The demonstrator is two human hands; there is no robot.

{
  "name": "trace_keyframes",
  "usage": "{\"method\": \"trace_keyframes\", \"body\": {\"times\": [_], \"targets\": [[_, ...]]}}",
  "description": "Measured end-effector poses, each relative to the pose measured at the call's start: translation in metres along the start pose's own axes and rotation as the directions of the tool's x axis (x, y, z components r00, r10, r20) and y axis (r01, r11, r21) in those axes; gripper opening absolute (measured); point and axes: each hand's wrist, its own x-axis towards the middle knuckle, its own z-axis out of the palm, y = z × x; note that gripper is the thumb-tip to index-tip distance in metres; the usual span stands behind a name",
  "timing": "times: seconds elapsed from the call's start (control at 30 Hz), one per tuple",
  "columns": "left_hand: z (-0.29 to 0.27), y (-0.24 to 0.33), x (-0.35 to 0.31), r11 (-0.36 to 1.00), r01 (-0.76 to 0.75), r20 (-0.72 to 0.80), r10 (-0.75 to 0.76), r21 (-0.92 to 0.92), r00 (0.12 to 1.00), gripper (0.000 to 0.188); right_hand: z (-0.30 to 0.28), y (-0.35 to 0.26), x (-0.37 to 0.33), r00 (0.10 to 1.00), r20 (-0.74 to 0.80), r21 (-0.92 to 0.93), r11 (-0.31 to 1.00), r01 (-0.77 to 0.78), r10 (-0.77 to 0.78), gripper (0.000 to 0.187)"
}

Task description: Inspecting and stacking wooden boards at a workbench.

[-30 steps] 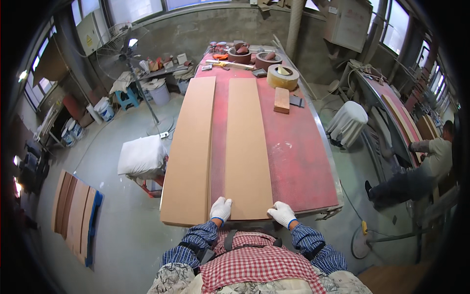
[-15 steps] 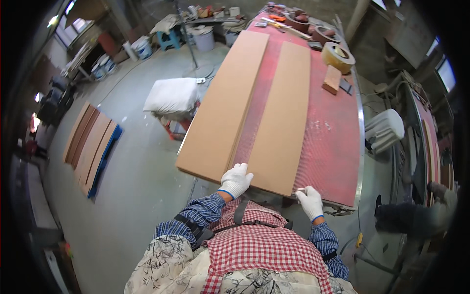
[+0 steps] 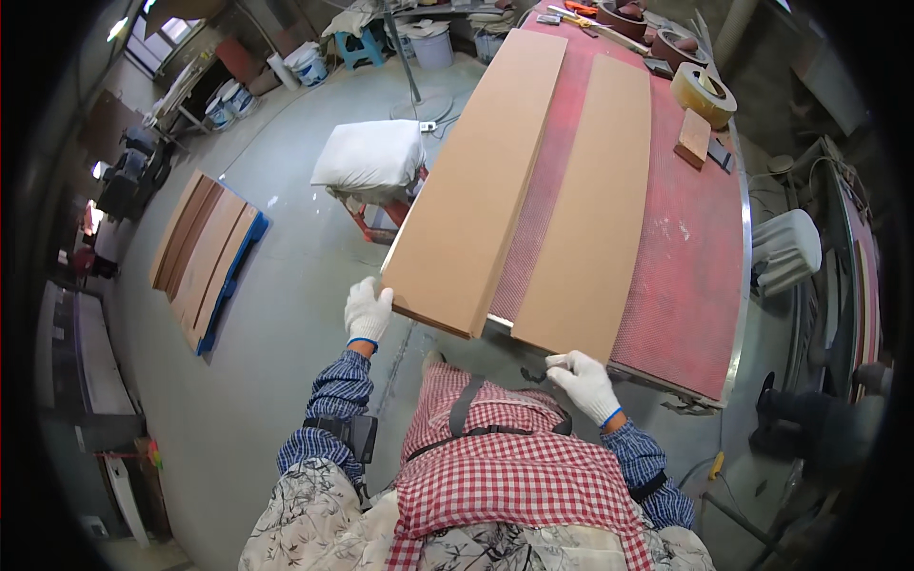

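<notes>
Two lots of long, flat brown boards lie lengthwise on a red-topped workbench [image 3: 687,285]. The left board [image 3: 481,181] shows layered edges, so at least one more lies beneath it. At its near left corner, my gloved left hand [image 3: 368,312] has its fingers bent around the edge, thumb toward the board. The right board [image 3: 592,205] has a gently curved right side, and its near end overhangs the bench slightly. There my gloved right hand [image 3: 583,383] is closed at the near edge, its fingertips partly hidden. A strip of red mesh surface separates the boards.
Tape rolls [image 3: 705,93], a tan block [image 3: 692,138] and small tools occupy the bench's far right. A cloth-covered stool [image 3: 369,157] stands left of the bench. More boards [image 3: 203,247] sit on a blue pallet. At right are a white chair [image 3: 788,252] and another person's dark-clothed leg [image 3: 809,416].
My left hand has moved from the gap between the boards to the left board's outer corner. My right hand has shifted left along the right board's near end. The view has shifted.
</notes>
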Motion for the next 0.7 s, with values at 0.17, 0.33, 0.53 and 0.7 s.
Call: {"method": "trace_keyframes", "body": {"times": [0.17, 0.33, 0.53, 0.7], "targets": [[-0.004, -0.018, 0.051, 0.981, -0.048, 0.295, 0.103, -0.189, 0.95, 0.04, 0.074, -0.042, 0.033, 0.998, -0.056, -0.024, 1.0, 0.006, -0.008, 0.041], [-0.017, -0.034, 0.073, 0.947, -0.127, 0.412, 0.245, -0.293, 0.878, 0.037, 0.157, -0.098, 0.061, 0.974, -0.203, -0.014, 0.995, -0.102, 0.097, 0.03], [-0.026, -0.044, 0.102, 0.948, -0.233, 0.553, 0.317, -0.219, 0.77, 0.036, 0.217, -0.154, 0.07, 0.9, -0.43, -0.321, 0.918, -0.234, 0.079, 0.025], [-0.061, -0.032, 0.128, 0.906, 0.06, 0.762, 0.314, -0.418, 0.567, 0.029, 0.22, -0.167, 0.067, 0.829, -0.559, -0.151, 0.982, -0.113, 0.009, 0.032]]}}
